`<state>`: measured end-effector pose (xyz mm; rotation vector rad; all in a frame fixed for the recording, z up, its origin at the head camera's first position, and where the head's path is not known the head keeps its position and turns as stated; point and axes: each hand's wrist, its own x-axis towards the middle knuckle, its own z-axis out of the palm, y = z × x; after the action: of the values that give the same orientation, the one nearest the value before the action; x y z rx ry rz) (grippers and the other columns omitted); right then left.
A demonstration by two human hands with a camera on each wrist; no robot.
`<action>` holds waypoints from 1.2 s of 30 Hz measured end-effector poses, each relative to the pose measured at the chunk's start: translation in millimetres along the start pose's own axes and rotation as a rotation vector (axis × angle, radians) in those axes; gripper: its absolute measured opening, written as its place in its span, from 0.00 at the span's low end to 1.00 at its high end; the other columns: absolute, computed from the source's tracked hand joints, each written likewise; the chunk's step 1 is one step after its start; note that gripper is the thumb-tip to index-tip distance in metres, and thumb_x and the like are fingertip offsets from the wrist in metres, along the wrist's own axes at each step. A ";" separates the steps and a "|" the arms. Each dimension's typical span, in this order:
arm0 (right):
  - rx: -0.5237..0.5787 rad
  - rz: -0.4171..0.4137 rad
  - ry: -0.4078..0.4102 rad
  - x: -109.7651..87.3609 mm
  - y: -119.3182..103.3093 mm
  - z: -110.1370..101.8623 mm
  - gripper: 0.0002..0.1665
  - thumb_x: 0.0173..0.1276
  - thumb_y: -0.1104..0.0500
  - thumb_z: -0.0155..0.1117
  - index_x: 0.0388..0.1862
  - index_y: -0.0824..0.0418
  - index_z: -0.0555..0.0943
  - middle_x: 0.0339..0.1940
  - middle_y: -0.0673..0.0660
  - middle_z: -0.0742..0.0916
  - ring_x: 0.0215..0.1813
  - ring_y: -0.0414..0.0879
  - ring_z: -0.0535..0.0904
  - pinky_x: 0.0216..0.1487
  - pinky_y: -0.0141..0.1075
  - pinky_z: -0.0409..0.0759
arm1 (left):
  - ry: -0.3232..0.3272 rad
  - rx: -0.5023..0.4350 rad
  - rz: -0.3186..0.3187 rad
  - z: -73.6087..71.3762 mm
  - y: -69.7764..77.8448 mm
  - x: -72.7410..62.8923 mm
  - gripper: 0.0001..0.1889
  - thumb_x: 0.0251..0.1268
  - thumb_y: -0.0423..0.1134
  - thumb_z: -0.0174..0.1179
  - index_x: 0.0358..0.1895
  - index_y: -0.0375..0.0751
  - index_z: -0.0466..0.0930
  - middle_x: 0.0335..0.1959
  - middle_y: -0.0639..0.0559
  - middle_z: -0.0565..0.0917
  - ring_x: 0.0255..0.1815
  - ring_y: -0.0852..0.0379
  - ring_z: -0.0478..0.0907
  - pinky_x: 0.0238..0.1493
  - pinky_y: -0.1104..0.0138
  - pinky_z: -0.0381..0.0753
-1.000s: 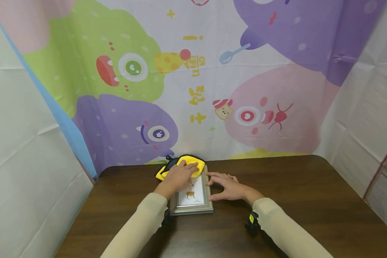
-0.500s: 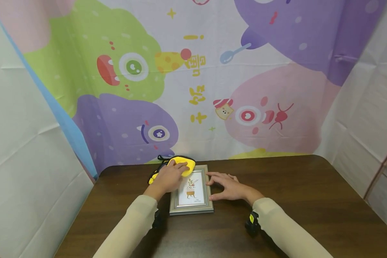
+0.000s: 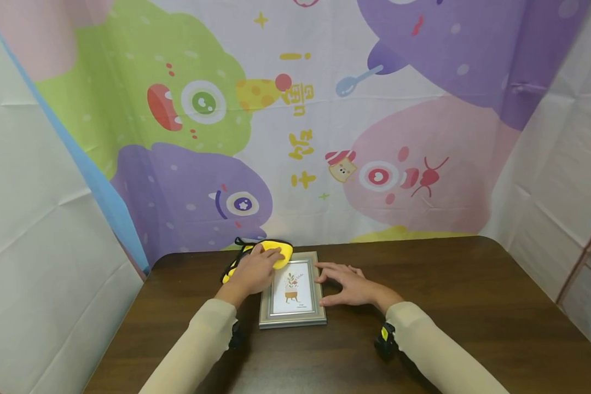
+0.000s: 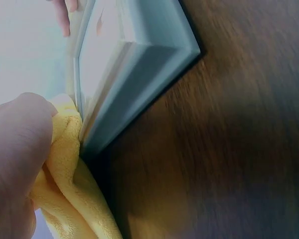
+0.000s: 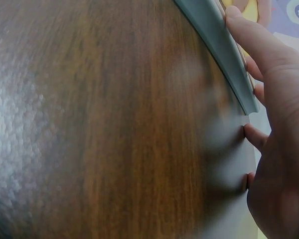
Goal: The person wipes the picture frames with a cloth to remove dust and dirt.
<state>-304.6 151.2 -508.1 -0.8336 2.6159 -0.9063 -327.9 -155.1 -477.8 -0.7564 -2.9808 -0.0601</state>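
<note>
A silver picture frame lies flat on the table, with a drawing of a potted plant behind its pane. My left hand holds a yellow cleaning cloth with black edging against the frame's upper left corner. In the left wrist view, folds of the cloth bunch under the thumb and drape over the frame's side. My right hand has its fingers spread, its thumb and fingertips touching the frame's right edge. The right wrist view shows the thumb on the frame's border and the other fingertips by the tabletop.
The dark wooden table extends to both sides of the frame. A cartoon-printed curtain hangs at its back edge, and white sheets hang at the sides. Black wrist cameras sit under both sleeves.
My left hand has moved left with the cloth, from over the frame's middle top to its upper left corner, uncovering more of the drawing. The right hand has stayed put.
</note>
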 end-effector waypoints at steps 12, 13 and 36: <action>0.008 -0.041 0.019 2.3 9.2 5.2 0.27 0.70 0.28 0.77 0.57 0.40 0.85 0.94 0.54 0.69 0.93 0.66 0.60 0.82 0.85 0.50 | -0.001 -0.041 0.042 6.3 13.7 8.5 0.23 0.85 0.36 0.58 0.77 0.45 0.81 0.85 0.46 0.78 0.75 0.37 0.77 0.66 0.42 0.86; 0.010 -0.038 0.017 2.3 8.9 5.0 0.27 0.70 0.28 0.77 0.57 0.40 0.85 0.94 0.54 0.69 0.94 0.66 0.60 0.83 0.85 0.50 | -0.005 -0.038 0.041 6.4 15.7 9.9 0.23 0.86 0.36 0.58 0.78 0.45 0.81 0.85 0.46 0.78 0.77 0.37 0.76 0.69 0.40 0.85; -0.007 -0.003 0.004 1.7 3.5 3.0 0.24 0.73 0.36 0.79 0.59 0.43 0.85 0.94 0.55 0.68 0.95 0.64 0.59 0.84 0.85 0.48 | -0.086 -0.038 0.048 5.3 44.9 27.0 0.27 0.88 0.38 0.58 0.84 0.55 0.75 0.91 0.56 0.70 0.90 0.45 0.68 0.87 0.38 0.71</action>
<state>-306.3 150.9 -512.7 -0.8381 2.6237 -0.9005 -330.5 -102.5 -480.2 -0.8557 -3.0486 -0.0834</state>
